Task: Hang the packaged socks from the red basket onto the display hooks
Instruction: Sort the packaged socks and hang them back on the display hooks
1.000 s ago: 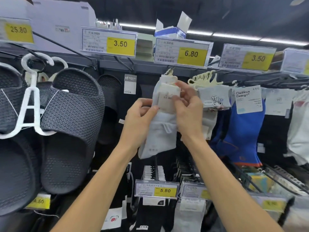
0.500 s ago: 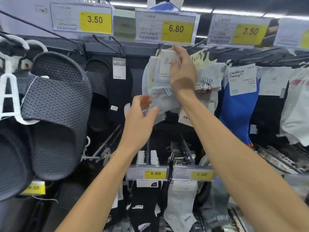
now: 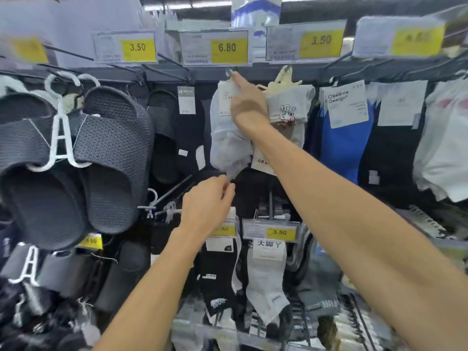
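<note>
A pack of white socks (image 3: 228, 145) with a white card label hangs under the 6.80 price tag (image 3: 215, 48), its top at a metal display hook (image 3: 229, 71). My right hand (image 3: 249, 107) holds the pack's top, with the index finger stretched up to the hook. Just below the sock toes, my left hand (image 3: 206, 207) hovers with loosely curled fingers and holds nothing. I cannot tell whether it touches the socks. The red basket is out of view.
Dark slippers on white hangers (image 3: 76, 158) fill the left side. Cartoon-print socks (image 3: 287, 107), blue socks (image 3: 344, 148) and white socks (image 3: 443, 148) hang to the right. Below, black and white socks hang on a lower hook row with a 3.50 tag (image 3: 279, 232).
My right hand has lifted the sock pack up to the hook under the 6.80 tag. My left hand let go of the pack, dropped below it and curled its fingers.
</note>
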`<state>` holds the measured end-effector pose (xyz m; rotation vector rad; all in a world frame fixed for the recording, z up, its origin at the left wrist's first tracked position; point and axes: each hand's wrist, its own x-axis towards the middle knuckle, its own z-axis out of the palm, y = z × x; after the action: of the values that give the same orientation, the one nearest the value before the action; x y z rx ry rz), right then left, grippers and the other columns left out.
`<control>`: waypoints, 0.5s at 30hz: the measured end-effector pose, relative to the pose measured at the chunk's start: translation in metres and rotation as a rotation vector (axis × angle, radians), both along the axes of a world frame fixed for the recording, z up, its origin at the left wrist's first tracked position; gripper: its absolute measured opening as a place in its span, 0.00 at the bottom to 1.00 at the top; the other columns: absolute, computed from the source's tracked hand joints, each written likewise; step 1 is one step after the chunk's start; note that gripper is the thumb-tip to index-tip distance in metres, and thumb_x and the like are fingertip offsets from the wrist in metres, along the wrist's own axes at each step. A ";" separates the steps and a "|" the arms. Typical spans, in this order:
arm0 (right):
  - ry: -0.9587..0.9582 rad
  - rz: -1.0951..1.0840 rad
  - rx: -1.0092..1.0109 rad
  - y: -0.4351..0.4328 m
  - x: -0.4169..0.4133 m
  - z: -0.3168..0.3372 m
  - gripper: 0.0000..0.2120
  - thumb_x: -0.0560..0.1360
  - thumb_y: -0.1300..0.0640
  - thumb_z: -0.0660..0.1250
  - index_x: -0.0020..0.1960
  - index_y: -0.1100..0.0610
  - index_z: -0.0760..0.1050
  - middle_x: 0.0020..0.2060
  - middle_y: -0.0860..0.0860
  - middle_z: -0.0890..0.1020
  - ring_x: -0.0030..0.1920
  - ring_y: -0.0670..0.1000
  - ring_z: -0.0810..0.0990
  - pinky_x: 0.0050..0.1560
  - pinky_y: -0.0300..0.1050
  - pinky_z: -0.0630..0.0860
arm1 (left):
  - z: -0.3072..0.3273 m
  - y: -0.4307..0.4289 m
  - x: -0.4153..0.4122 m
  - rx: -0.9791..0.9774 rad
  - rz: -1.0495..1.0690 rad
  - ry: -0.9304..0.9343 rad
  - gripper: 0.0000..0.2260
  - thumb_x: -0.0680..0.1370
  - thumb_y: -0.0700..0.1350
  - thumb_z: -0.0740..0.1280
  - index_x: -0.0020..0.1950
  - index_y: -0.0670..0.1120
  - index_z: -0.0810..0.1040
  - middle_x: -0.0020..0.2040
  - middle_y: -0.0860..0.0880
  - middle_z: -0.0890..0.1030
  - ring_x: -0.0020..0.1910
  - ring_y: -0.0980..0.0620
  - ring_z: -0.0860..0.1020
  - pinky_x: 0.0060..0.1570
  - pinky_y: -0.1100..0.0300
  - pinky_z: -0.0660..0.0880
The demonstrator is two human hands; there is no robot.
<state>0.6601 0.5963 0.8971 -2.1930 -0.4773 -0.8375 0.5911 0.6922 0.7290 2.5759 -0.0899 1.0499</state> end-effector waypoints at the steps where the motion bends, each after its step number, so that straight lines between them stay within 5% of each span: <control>1: 0.009 0.025 -0.023 -0.003 -0.010 -0.008 0.30 0.79 0.66 0.55 0.80 0.51 0.57 0.65 0.57 0.76 0.65 0.58 0.73 0.63 0.49 0.69 | 0.001 0.000 -0.005 -0.013 -0.009 -0.044 0.10 0.82 0.52 0.59 0.47 0.51 0.78 0.41 0.54 0.80 0.42 0.47 0.79 0.35 0.55 0.67; 3: -0.029 0.123 -0.040 -0.015 -0.039 -0.032 0.29 0.80 0.63 0.59 0.80 0.56 0.56 0.69 0.59 0.72 0.70 0.58 0.70 0.65 0.46 0.65 | 0.003 -0.008 -0.020 -0.053 -0.061 -0.134 0.08 0.82 0.47 0.61 0.48 0.49 0.80 0.43 0.53 0.81 0.44 0.49 0.79 0.37 0.55 0.68; 7: -0.199 0.293 0.178 -0.089 -0.126 -0.129 0.19 0.81 0.60 0.62 0.71 0.58 0.73 0.69 0.52 0.75 0.71 0.47 0.70 0.72 0.42 0.65 | -0.008 -0.056 -0.064 -0.206 -0.312 -0.346 0.08 0.81 0.43 0.62 0.49 0.45 0.81 0.44 0.51 0.81 0.43 0.51 0.78 0.44 0.56 0.74; 10: 0.015 0.229 0.232 -0.169 -0.203 -0.241 0.16 0.82 0.56 0.62 0.69 0.50 0.73 0.67 0.44 0.75 0.69 0.40 0.71 0.67 0.36 0.69 | -0.053 -0.126 -0.103 -0.314 -0.493 -0.358 0.10 0.82 0.45 0.60 0.50 0.44 0.80 0.44 0.53 0.81 0.43 0.57 0.77 0.45 0.66 0.72; 12: 0.289 0.122 0.249 -0.226 -0.256 -0.312 0.17 0.81 0.52 0.62 0.69 0.48 0.72 0.66 0.41 0.74 0.67 0.39 0.72 0.64 0.33 0.71 | -0.108 -0.192 -0.134 -0.278 -0.638 -0.166 0.10 0.82 0.46 0.60 0.50 0.45 0.80 0.45 0.53 0.80 0.44 0.58 0.76 0.46 0.69 0.70; 15: 0.637 -0.106 0.322 -0.324 -0.340 -0.417 0.14 0.79 0.60 0.64 0.64 0.53 0.77 0.58 0.46 0.79 0.60 0.45 0.78 0.59 0.36 0.75 | -0.226 -0.293 -0.190 -0.028 -0.820 0.422 0.09 0.82 0.45 0.62 0.51 0.45 0.81 0.51 0.49 0.81 0.52 0.50 0.77 0.53 0.56 0.74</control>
<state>0.3197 0.2722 0.4802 -2.0442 0.0848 -0.2094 0.4007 0.3997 0.5032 2.2973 -0.9108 0.2012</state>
